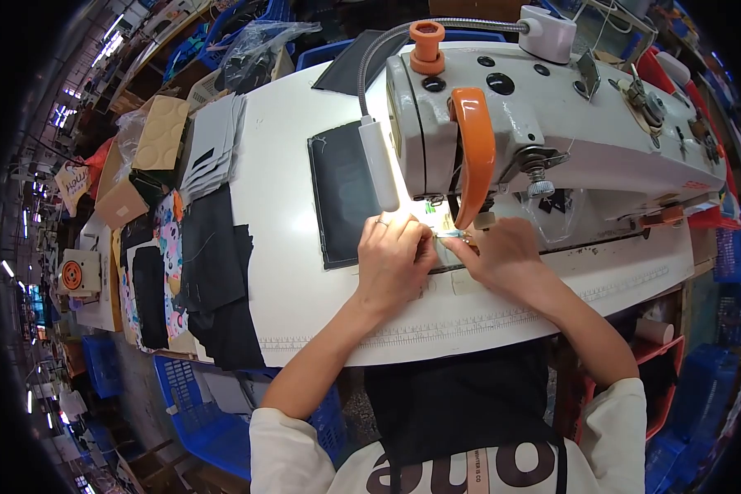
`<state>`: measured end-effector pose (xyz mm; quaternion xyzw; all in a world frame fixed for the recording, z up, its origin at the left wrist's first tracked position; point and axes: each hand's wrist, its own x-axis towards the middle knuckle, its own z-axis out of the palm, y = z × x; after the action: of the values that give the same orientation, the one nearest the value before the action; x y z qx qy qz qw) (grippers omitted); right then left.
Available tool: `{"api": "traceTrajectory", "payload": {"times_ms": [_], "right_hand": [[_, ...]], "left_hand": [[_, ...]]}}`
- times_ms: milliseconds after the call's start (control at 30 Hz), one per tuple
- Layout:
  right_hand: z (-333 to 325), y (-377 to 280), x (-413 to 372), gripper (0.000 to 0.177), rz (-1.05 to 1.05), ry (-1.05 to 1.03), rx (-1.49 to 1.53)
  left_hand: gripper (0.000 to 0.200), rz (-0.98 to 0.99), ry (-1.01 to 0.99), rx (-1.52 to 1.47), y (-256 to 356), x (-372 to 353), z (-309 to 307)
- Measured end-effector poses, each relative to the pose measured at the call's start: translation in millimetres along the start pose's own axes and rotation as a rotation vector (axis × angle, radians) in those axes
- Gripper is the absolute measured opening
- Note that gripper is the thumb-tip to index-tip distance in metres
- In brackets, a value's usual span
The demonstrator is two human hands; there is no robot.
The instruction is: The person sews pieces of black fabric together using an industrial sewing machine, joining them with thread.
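Observation:
My left hand (pixel 395 255) is closed, its fingers curled together on the bed of a white sewing machine (pixel 568 115), just left of the needle area. My right hand (pixel 502 255) reaches in from the other side, thumb and fingers pinched, partly behind the machine's orange lever (pixel 473 156). Between the fingertips of both hands lies a small pale-blue piece (pixel 450 235), too small to name. A white lamp (pixel 379 165) on a bendable metal neck lights this spot. Left of my left hand, a black rectangular panel (pixel 342 198) lies flat on the white table (pixel 280 165).
Stacked grey pieces (pixel 214 144) and black fabric pieces (pixel 214 255) lie along the table's left end, beside a cardboard box (pixel 123 202). A blue basket (pixel 198 412) stands below; a red bin (pixel 671 387) is at lower right. A ruler strip (pixel 420 329) runs along the front edge.

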<state>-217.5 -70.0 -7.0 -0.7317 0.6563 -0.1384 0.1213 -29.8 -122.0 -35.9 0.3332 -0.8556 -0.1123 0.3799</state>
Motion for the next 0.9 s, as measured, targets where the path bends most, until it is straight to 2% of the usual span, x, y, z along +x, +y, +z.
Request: {"api": "traceTrajectory", "payload": {"times_ms": [167,300,333,433,567,700,800,900], "right_hand": [[1.5,0.8,0.7,0.045,-0.015,0.019,-0.014],[0.1,2.5,-9.1,0.039,0.01,0.053,-0.009],[-6.3,4.7,-16.5,0.037,0.05,0.091,0.054],[-17.0,16.0,-39.8,0.032,0.126,0.155,0.183],[-18.9,28.7,-66.3,0.028,0.207,0.21,0.251],[-28.0,31.3,-82.5,0.026,0.223,0.205,0.392],[-31.0,51.1,-100.7,0.025,0.358,0.354,0.407],[-39.5,71.2,-117.7,0.024,0.44,0.336,0.406]], "left_hand": [[0.013,-0.078,0.009,0.054,-3.7,-2.2,-2.3],[0.016,-0.026,-0.001,0.026,2.5,-2.1,-7.8],[0.016,-0.024,0.001,0.025,6.4,-1.7,-10.8],[0.018,0.044,-0.159,0.06,22.3,-1.0,-23.6],[0.023,0.138,-0.153,0.172,29.5,-12.9,-6.9],[0.024,0.148,-0.215,0.261,39.3,-16.6,-5.0],[0.022,0.168,-0.215,0.251,38.4,-19.7,-1.7],[0.02,0.197,-0.236,0.193,41.4,-20.3,-0.7]]}}
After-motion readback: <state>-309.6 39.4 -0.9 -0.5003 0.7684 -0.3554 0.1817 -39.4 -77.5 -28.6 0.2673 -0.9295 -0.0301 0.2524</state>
